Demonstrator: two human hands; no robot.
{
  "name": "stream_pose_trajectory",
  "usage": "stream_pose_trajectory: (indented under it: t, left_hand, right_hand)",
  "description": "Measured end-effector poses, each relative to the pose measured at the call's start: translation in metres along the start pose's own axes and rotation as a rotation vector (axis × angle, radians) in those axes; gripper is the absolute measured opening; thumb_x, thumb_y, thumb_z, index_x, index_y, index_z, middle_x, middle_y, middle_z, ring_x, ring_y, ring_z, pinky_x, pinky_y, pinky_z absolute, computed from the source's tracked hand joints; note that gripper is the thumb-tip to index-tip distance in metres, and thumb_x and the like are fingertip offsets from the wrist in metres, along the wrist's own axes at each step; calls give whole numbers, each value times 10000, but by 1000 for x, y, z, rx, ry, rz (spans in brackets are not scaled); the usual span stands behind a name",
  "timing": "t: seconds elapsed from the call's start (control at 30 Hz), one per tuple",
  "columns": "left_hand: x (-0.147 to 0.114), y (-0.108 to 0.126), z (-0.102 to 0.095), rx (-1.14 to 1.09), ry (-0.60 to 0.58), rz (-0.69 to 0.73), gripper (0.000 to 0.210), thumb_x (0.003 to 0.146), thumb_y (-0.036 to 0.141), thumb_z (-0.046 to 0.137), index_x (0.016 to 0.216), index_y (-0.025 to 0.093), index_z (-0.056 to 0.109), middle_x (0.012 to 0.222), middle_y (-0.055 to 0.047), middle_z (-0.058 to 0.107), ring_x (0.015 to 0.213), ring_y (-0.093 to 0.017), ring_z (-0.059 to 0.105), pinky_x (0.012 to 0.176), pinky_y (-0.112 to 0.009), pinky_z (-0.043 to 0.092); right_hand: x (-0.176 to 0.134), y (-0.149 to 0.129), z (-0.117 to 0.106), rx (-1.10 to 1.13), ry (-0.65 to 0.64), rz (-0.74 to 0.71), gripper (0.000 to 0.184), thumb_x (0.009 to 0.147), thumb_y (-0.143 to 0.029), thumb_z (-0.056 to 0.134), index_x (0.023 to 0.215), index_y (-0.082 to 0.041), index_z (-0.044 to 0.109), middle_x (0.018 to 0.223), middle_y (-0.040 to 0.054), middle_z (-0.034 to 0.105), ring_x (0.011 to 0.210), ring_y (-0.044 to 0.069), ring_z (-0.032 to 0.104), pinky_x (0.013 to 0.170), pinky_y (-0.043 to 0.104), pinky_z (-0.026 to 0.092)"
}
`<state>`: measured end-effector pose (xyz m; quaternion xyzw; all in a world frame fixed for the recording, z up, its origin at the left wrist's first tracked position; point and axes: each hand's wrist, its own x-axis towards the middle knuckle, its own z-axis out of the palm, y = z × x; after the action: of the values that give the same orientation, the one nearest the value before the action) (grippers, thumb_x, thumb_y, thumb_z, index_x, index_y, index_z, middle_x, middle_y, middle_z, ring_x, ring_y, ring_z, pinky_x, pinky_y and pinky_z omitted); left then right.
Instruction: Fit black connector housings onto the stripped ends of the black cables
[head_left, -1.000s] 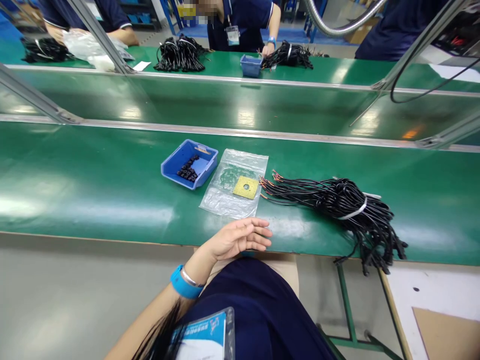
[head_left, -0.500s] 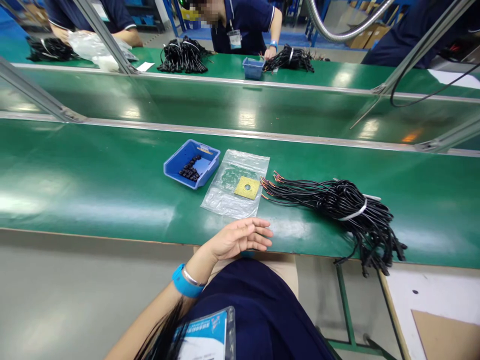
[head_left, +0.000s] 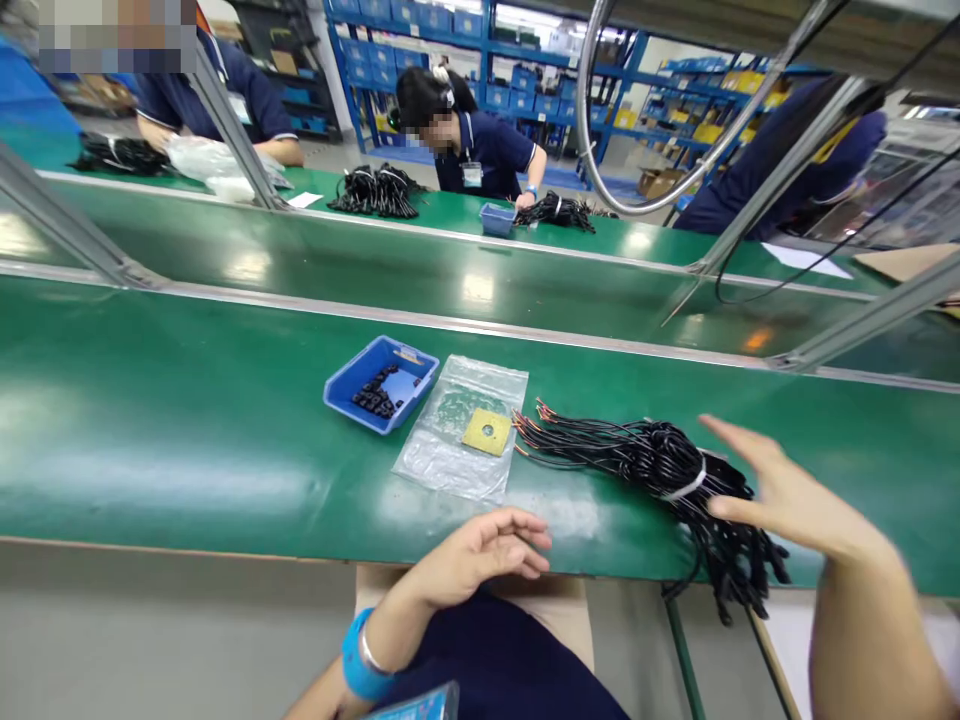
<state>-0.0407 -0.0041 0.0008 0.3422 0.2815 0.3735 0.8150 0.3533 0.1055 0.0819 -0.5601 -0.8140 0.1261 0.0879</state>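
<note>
My left hand (head_left: pixel 487 556) hovers at the table's near edge, fingers loosely curved and apart, holding nothing. Over the right end of a tied bundle of black cables (head_left: pixel 660 455) is my right hand (head_left: pixel 795 500), thumb and fingers spread; whether it touches the cables I cannot tell. Bare copper ends of the bundle point left, and a white tie wraps its middle. Left of it lies a clear zip bag (head_left: pixel 431 455) with a yellow square pad (head_left: pixel 487 432) on top. A blue bin (head_left: pixel 349 395) beside the bag contains small black parts (head_left: pixel 377 392).
A metal frame rail (head_left: pixel 360 312) runs along the back of the green table (head_left: pixel 187 430). Beyond it, a co-worker (head_left: pixel 487 150) sits by another blue bin (head_left: pixel 496 219) and cable bundles (head_left: pixel 375 190). A flexible metal hose (head_left: pixel 589 110) hangs above.
My right hand has come into view from the right, above the cable bundle. My left hand remains near the table edge. The camera view has tilted up, showing more of the shelves behind.
</note>
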Motion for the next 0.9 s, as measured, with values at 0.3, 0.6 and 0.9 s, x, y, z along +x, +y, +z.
stream_pose_trajectory:
  t: [0.3,0.6,0.9]
  left_hand:
    - [60,28,51,-288,365,-9,798,769,234,697,1464,73,340,1563,-248,327,1399,-303,409,1117,-407,329]
    - [72,30,48,-370,422,53,750,793,293,670,1443,104,348,1513,-228,422,1376,-313,442,1097,-410,357]
    - [26,7,43,-32,384,165,609,715,317,757,1265,166,542,1375,-198,542,1241,-330,550,1022,-442,416]
  right_hand:
    - [-25,-39,10,-188,412,-338,554,757,-502,674,1222,-213,595,1100,111,699,948,298,684,844,413,545]
    - [-40,-64,46,-452,509,-488,511,866,-355,603,1324,-153,504,1205,184,639,1016,347,637,911,532,455]
    - [-30,-140,68,-156,554,-674,274,904,-338,576,1114,-174,637,981,78,723,875,195,684,823,286,532]
